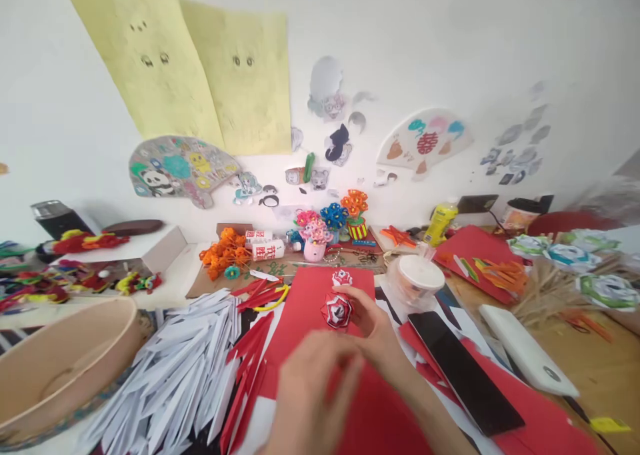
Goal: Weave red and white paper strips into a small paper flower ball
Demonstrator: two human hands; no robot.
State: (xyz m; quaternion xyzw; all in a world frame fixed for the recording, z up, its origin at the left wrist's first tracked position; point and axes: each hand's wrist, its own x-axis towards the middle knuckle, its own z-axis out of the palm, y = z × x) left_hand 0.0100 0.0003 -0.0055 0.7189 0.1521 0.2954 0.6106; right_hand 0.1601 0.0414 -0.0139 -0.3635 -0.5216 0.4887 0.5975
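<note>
My right hand (374, 325) has its fingers curled round the side of a red and white folded-paper flower (336, 311). Just beyond it, a second, smaller red and white paper flower (342, 278) lies on the red paper sheet (313, 295). Closer to me, my left hand (317, 381) is smeared by motion, so its fingers are hard to read; it overlaps the right hand's lower part. Left of the hands lie a heap of white folded paper strips (175, 368) and several red folded strips (250, 368).
A round basket (65, 368) stands at far left. On the right are a black phone (465, 371), a white power bank (527, 348) and a lidded tub (417, 281). Orange flowers (225, 251) and a pink flower pot (315, 245) stand near the wall.
</note>
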